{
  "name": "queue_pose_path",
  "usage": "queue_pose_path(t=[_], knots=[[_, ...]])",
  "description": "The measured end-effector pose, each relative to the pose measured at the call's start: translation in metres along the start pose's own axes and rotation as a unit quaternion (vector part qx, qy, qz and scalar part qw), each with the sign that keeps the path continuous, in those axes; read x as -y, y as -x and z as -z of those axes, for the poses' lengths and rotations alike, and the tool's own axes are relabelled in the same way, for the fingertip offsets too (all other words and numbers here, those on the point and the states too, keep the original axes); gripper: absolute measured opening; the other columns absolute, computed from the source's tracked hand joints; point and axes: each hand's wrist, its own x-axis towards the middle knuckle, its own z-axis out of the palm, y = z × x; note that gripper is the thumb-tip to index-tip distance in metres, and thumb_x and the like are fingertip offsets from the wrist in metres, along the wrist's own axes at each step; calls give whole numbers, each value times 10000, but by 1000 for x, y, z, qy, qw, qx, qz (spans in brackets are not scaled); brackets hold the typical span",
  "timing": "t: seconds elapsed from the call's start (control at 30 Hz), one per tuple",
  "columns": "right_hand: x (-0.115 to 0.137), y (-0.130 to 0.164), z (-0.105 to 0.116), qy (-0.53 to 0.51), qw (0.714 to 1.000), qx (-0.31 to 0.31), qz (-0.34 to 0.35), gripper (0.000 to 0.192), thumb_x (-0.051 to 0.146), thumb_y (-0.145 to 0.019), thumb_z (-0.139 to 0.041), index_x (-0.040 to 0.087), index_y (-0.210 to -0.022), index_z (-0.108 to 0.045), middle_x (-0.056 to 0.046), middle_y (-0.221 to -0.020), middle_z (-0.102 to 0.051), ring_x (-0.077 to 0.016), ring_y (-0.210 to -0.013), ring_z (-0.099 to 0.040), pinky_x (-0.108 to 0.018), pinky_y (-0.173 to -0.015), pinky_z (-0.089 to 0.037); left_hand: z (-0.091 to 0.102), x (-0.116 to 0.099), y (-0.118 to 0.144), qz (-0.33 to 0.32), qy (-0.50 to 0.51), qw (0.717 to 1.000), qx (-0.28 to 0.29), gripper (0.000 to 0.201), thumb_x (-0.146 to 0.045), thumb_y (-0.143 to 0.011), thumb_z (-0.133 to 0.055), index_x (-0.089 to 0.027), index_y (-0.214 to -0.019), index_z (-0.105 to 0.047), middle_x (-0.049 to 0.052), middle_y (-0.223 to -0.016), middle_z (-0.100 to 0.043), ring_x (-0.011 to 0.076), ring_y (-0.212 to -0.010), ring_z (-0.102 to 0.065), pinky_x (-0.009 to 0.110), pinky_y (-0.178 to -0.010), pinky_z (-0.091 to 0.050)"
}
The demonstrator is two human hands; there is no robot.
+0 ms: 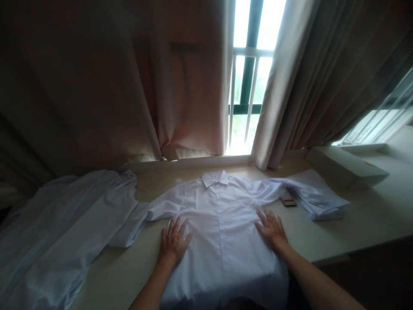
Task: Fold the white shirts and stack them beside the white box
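**Two flat hands on a white shirt**

A white shirt (222, 224) lies spread face up in the middle of the worktop (322, 241), with its collar toward the window (248, 77). The left hand (173, 242) rests flat on the left edge of the shirt, fingers open, gripping nothing. The right hand (271, 227) lies the same way on the right edge, also open. A pile of loose white shirts (64, 232) lies at the left, folded shirts (319, 198) at the right, and a box (345, 165) behind them.

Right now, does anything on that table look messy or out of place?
Mostly tidy. The white shirt lies flat under both hands, but the pile of shirts at left is rumpled and spills over the table edge.
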Motion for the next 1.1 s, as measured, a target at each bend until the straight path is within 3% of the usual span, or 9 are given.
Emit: queue_pose_path(t=[0.3, 0.57, 1.1], knots=[[-3, 0, -5, 1, 1000, -16, 10, 618, 621, -941, -280, 379, -1510, -271, 19, -1604, -195, -266, -1478, -107, -551, -1168, -40, -12, 8, 0, -20, 10, 1000, -20, 560, -532, -920, -382, -365, -1455, -387, 37, -1572, -308, 290, -1460, -195, 557, -1144, -184], [0, 2, 4, -5, 1000, -2, 4, 618, 624, -942, -278, 379, -1510, -270, 18, -1605, -193, -259, -1478, -106, -545, -1167, -48, -9, 5, 3, -17, 10, 1000, -16, 559, -532, -925, -367, -364, -1457, -382, 41, -1571, -311, 288, -1460, -194, 551, -1144, -181], [-1, 2, -3, -4, 1000, -13, 1, 610, 621, -942, -283, 392, -1508, -264, 28, -1604, -197, -252, -1479, -104, -535, -1171, -19, -9, 6, 7, -8, 31, 999, -33, 525, -514, -918, -400, -360, -1417, -455, 43, -1538, -376, 290, -1441, -246, 531, -1139, -208]])
